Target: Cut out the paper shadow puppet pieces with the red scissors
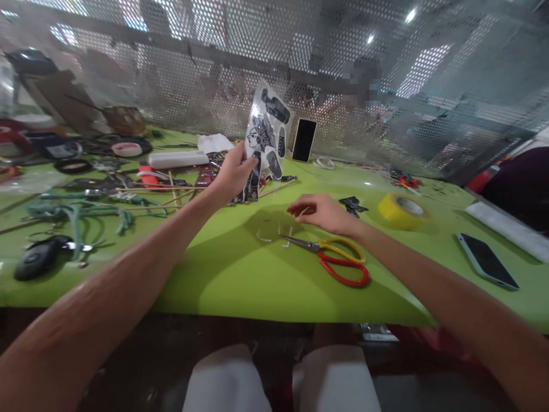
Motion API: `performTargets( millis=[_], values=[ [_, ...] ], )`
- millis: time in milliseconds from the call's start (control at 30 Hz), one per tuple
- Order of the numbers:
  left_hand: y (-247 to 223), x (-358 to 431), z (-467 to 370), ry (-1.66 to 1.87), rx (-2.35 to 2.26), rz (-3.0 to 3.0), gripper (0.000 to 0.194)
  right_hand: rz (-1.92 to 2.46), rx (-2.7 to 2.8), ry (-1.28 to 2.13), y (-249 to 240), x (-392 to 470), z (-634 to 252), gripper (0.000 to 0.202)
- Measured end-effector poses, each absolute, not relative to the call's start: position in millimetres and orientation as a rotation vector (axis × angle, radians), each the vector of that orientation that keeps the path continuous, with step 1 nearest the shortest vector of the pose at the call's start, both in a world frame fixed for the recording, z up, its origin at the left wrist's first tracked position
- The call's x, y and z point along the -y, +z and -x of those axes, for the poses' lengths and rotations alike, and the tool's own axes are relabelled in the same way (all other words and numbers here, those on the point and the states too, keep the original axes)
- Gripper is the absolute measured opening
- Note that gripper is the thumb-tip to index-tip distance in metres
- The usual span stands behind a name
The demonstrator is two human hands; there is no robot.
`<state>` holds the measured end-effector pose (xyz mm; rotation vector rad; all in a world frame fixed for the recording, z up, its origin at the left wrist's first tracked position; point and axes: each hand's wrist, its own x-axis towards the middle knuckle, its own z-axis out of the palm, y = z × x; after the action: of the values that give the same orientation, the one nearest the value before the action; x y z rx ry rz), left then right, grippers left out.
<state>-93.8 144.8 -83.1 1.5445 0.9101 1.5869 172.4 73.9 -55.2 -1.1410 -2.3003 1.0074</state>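
My left hand grips the lower left edge of a clear sheet with black-and-white printed figures, held upright above the green table. Lower and to the right, my right hand hovers over the table with fingers loosely curled and apart, holding nothing. Just below it lie scissors with one yellow and one red handle, blades pointing left. Small clear offcuts rest by the scissor tips. Black cut pieces lie to the right of my right hand.
Yellow tape and a phone lie on the right. Another phone leans against the perforated metal screen. Green cords, sticks and a black car key crowd the left side.
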Motion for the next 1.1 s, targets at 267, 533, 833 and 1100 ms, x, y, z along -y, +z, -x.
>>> performTargets(
  millis=[267, 533, 833, 1100],
  values=[
    [-79, -136, 92, 1.589, -0.925, -1.528, 0.015, 1.178, 2.416, 0.878, -66, -73, -157, 0.016],
    [-77, -132, 92, 1.611, -0.956, -1.516, 0.015, 1.122, 2.436, 0.912, -71, -81, -129, 0.012],
    [-76, -127, 94, 1.569, -0.994, -1.531, 0.017, 1.009, 2.498, 1.039, -62, -87, -134, 0.018],
    [-82, -132, 95, 1.587, -0.986, -1.513, 0.016, 0.957, 2.511, 0.942, -76, -86, -102, 0.009]
  ],
)
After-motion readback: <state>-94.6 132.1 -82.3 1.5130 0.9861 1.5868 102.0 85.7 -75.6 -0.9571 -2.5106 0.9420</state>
